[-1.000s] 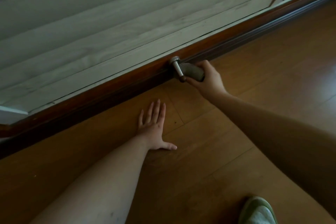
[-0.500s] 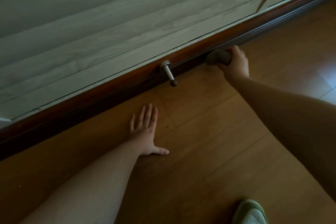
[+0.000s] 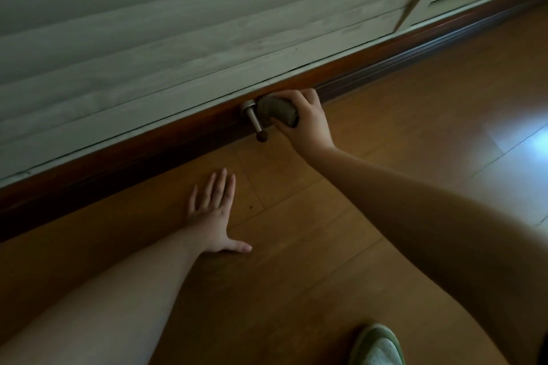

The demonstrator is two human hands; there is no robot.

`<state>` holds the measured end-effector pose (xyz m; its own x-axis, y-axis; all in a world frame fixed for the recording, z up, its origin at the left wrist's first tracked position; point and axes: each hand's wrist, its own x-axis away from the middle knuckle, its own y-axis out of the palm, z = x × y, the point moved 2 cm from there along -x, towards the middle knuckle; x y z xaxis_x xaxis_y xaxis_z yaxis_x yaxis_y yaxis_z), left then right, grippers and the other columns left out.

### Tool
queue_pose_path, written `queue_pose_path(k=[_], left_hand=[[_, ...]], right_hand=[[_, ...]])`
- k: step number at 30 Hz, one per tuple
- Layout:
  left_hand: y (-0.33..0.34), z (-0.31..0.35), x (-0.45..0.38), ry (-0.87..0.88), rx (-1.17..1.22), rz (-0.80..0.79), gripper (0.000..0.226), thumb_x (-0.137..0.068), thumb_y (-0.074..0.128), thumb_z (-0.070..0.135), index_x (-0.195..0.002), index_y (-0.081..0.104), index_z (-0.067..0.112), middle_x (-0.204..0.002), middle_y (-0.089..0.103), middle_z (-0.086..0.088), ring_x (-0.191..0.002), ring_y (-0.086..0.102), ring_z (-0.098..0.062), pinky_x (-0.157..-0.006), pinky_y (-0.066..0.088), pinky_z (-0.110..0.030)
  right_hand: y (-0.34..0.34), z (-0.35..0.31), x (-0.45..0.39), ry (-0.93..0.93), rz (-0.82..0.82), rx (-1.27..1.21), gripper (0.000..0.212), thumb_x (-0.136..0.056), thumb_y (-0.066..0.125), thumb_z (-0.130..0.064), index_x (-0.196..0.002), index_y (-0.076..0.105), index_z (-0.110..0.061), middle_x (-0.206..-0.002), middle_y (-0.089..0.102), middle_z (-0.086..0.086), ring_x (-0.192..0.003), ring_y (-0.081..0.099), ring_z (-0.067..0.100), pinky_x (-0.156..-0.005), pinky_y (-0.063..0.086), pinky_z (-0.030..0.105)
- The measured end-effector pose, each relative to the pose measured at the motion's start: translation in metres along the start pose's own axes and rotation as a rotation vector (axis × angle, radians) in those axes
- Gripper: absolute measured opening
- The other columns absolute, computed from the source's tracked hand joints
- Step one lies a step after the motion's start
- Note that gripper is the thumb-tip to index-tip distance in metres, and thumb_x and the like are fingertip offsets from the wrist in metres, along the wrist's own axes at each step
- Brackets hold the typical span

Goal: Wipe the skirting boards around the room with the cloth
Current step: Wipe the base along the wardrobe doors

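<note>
While the right hand curls its fingers and thumb tight round a bunched grey-brown cloth, the wad is pressed up against the dark reddish-brown wooden skirting board that runs along the foot of the wall. And look where it sits: the cloth is touching the skirting right beside a short silver metal door stopper with a dark rubber tip, which juts out from the board toward the floor, just to the left of the cloth. Fingers wrap over the top of the cloth, thumb underneath, so only its left end shows beyond the knuckles.

Down below, the left hand lies flat on the orange-brown wooden plank floor, fingers straight and close together, pointing toward the skirting, thumb spread out to the right. It holds nothing, palm down, well apart from the cloth and short of the board.

Above the skirting stands pale grey-white wood-grain panelling. At the bottom edge a green-and-white shoe toe peeks in, and a bright patch of light gleams on the floor at far right.
</note>
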<state>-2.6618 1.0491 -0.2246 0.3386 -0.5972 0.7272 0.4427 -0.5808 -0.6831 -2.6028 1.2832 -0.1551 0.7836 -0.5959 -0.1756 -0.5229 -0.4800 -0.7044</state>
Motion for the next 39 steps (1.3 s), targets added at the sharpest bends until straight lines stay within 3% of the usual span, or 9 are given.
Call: queue_pose_path(k=[6,11,17,23,29,32,35,39], left_hand=[[-0.001,0.000,0.000,-0.001,-0.016,-0.018,0.152,-0.061,0.062,0.088,-0.135,-0.052,0.020,-0.143,-0.056,-0.007,-0.131,-0.046,-0.027,-0.115,-0.016,-0.052],[0.000,0.000,-0.001,-0.002,-0.015,-0.018,0.151,-0.062,0.063,0.087,-0.130,-0.054,0.021,-0.142,-0.056,-0.007,-0.133,-0.046,-0.027,-0.116,-0.017,-0.052],[0.002,0.000,-0.003,-0.002,-0.001,-0.002,0.151,-0.061,0.062,0.087,-0.132,-0.054,0.021,-0.144,-0.055,-0.007,-0.137,-0.044,-0.028,-0.114,-0.019,-0.052],[0.002,0.000,-0.003,-0.013,-0.006,-0.005,0.151,-0.061,0.061,0.088,-0.134,-0.052,0.020,-0.144,-0.055,-0.007,-0.136,-0.044,-0.028,-0.111,-0.022,-0.050],[0.001,0.000,0.000,-0.002,0.012,0.018,0.150,-0.061,0.060,0.089,-0.136,-0.050,0.019,-0.146,-0.053,-0.007,-0.139,-0.042,-0.028,-0.112,-0.021,-0.051],[0.001,0.001,0.000,-0.009,-0.005,0.007,0.150,-0.061,0.060,0.088,-0.135,-0.051,0.019,-0.145,-0.054,-0.007,-0.138,-0.042,-0.029,-0.112,-0.020,-0.051],[-0.002,-0.001,-0.003,-0.009,-0.020,-0.003,0.148,-0.064,0.062,0.085,-0.136,-0.050,0.019,-0.143,-0.055,-0.008,-0.137,-0.042,-0.029,-0.114,-0.018,-0.052],[-0.004,0.014,0.014,-0.040,-0.020,0.031,0.135,-0.077,0.063,0.073,-0.143,-0.041,0.018,-0.148,-0.047,-0.009,-0.143,-0.034,-0.029,-0.119,-0.011,-0.053]], right_hand=[[-0.017,0.025,-0.008,-0.047,-0.004,0.099,0.045,-0.083,0.075,-0.019,-0.125,0.060,-0.018,-0.123,0.050,0.008,-0.107,0.049,0.013,-0.093,0.046,0.030],[-0.068,0.061,-0.026,0.034,0.029,0.174,0.039,-0.087,0.071,-0.021,-0.123,0.058,-0.023,-0.126,0.049,0.004,-0.111,0.046,0.009,-0.097,0.040,0.025],[-0.143,0.110,-0.051,0.503,0.243,0.165,0.038,-0.087,0.070,-0.026,-0.122,0.055,-0.023,-0.131,0.043,0.006,-0.107,0.046,0.016,-0.106,0.043,0.041],[-0.165,0.099,-0.055,0.455,0.054,0.265,0.046,-0.083,0.076,-0.028,-0.122,0.053,-0.022,-0.127,0.049,0.011,-0.111,0.052,0.026,-0.097,0.048,0.040],[-0.146,0.040,0.005,0.365,-0.231,0.183,0.044,-0.084,0.075,-0.028,-0.123,0.056,-0.026,-0.109,0.056,-0.006,-0.087,0.054,0.002,-0.074,0.046,0.022],[-0.138,0.021,0.040,0.409,-0.284,0.079,0.041,-0.084,0.075,-0.030,-0.121,0.057,-0.032,-0.107,0.058,-0.010,-0.087,0.056,0.003,-0.065,0.044,0.017],[-0.126,0.008,0.058,0.449,-0.146,-0.055,0.045,-0.085,0.075,-0.030,-0.126,0.056,-0.036,-0.118,0.057,-0.009,-0.098,0.057,0.006,-0.074,0.048,0.017],[-0.114,-0.015,0.066,0.488,0.083,-0.158,0.049,-0.086,0.075,-0.031,-0.130,0.055,-0.036,-0.124,0.057,-0.007,-0.109,0.057,0.009,-0.090,0.053,0.028]])
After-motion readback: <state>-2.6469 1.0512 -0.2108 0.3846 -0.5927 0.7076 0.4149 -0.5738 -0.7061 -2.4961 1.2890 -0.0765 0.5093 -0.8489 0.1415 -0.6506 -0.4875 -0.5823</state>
